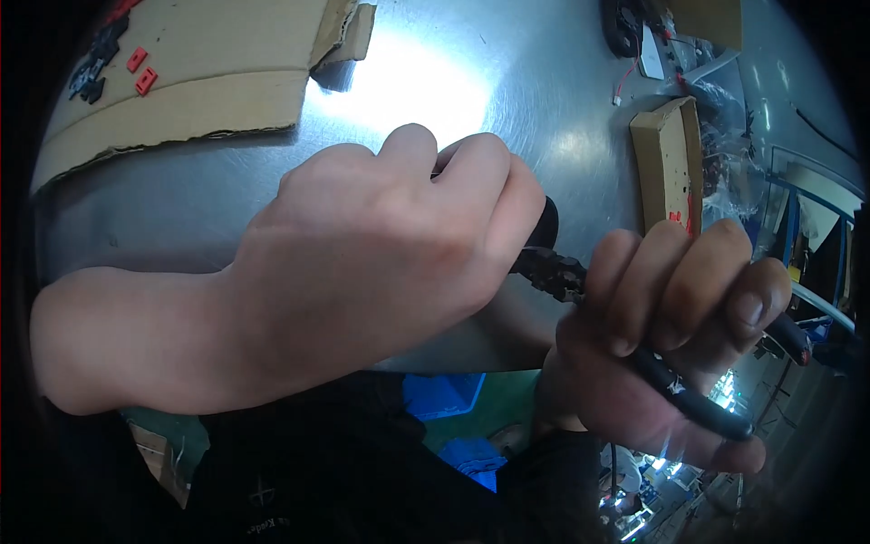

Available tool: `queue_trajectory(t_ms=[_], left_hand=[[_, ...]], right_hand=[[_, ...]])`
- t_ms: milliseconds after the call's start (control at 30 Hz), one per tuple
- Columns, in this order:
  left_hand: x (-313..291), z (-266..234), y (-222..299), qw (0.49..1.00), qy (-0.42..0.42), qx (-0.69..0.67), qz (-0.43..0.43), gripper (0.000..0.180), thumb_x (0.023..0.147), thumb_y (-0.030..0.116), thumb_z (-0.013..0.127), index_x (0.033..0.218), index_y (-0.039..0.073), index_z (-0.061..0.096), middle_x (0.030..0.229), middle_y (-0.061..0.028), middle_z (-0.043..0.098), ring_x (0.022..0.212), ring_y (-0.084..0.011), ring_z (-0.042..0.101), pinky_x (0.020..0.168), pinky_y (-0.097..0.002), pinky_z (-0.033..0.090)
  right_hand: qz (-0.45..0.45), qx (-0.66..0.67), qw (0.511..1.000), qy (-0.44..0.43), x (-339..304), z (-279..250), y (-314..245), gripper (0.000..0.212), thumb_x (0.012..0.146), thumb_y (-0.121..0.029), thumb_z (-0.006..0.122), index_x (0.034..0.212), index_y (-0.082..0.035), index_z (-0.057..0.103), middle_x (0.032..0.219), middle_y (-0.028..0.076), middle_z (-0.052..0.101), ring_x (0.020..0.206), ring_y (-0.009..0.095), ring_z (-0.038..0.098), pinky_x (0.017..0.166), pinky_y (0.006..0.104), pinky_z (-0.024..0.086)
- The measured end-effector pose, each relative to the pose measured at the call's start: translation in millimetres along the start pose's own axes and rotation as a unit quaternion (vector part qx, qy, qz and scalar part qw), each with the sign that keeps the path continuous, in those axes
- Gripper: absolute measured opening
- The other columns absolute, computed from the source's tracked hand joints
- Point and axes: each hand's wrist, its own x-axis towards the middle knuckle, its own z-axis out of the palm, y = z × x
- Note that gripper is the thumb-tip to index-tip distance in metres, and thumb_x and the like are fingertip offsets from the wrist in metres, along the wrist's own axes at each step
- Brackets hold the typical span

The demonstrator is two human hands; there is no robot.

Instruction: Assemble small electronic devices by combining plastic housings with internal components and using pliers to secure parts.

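My right hand [671, 344] is wrapped round a pair of pliers [693, 403] with black handles, one handle lying across the palm and the other sticking out past the fingers. The dark metal head of the pliers points left, up against the thumb side of my left hand [390, 227]. That hand is closed in a fist, its back turned up. A rounded black part [548, 222] shows just beyond its fingers, next to the pliers' head. Most of what the left hand holds is hidden, and whether the jaws grip it cannot be seen.
A cardboard tray [217, 95] with small red pieces [145, 82] and black parts [95, 63] lies at the far left of the metal table [544, 100]. On the right are a small cardboard box [651, 172], clear plastic bags [725, 163] and a black fan [623, 27]. Blue bins [449, 396] stand below the edge.
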Motion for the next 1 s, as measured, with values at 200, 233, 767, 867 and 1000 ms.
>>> queue_trajectory(t_ms=[200, 233, 767, 867, 1000], left_hand=[[1, 3, 0, 1.0, -0.003, -0.015, -0.008, 0.05, 0.073, 0.037, 0.081, 0.109, 0.006, 0.066, 0.088, -0.0032, 0.056, 0.069, -0.0157, 0.056, 0.056, -0.0265, 0.045], [1, 4, -1, 1.0, -0.003, -0.015, -0.007, 0.05, 0.073, 0.037, 0.081, 0.109, 0.006, 0.066, 0.088, -0.0032, 0.056, 0.069, -0.0157, 0.056, 0.056, -0.0265, 0.045], [10, -6, -11, 0.993, -0.027, -0.113, 0.019, 0.06, 0.068, 0.03, 0.086, 0.115, 0.002, 0.063, 0.091, -0.0087, 0.058, 0.077, -0.0221, 0.062, 0.063, -0.0325, 0.051], [9, -9, -9, 0.993, -0.034, -0.11, 0.003, 0.062, 0.068, 0.029, 0.087, 0.117, 0.001, 0.062, 0.092, -0.0097, 0.059, 0.078, -0.0239, 0.063, 0.063, -0.0332, 0.052], [9, -9, -9, 0.993, -0.035, -0.112, -0.005, 0.062, 0.069, 0.028, 0.087, 0.119, 0.001, 0.062, 0.092, -0.01, 0.059, 0.077, -0.0251, 0.063, 0.063, -0.0346, 0.052]], right_hand=[[0.018, 0.093, 0.994, -0.056, 11, -24, 5, 0.064, 0.085, -0.064, 0.073, 0.106, -0.009, 0.048, 0.081, 0.001, 0.044, 0.059, 0.01, 0.041, 0.052, 0.0269, 0.032], [0.018, 0.093, 0.994, -0.055, 11, -27, 6, 0.064, 0.085, -0.064, 0.073, 0.106, -0.009, 0.048, 0.081, 0.001, 0.044, 0.059, 0.01, 0.041, 0.052, 0.0269, 0.032], [0.134, 0.195, 0.968, 0.085, 23, -43, 19, 0.074, 0.085, -0.076, 0.063, 0.113, -0.009, 0.051, 0.081, -0.001, 0.042, 0.057, 0.008, 0.037, 0.05, 0.0236, 0.028], [0.056, 0.125, 0.989, 0.057, 13, -42, 15, 0.073, 0.084, -0.078, 0.063, 0.113, -0.012, 0.053, 0.08, -0.002, 0.042, 0.058, 0.008, 0.039, 0.049, 0.0243, 0.028], [0.073, 0.149, 0.986, 0.01, 12, -37, 13, 0.072, 0.081, -0.078, 0.069, 0.111, -0.015, 0.052, 0.08, -0.002, 0.043, 0.058, 0.009, 0.04, 0.049, 0.0256, 0.028]])
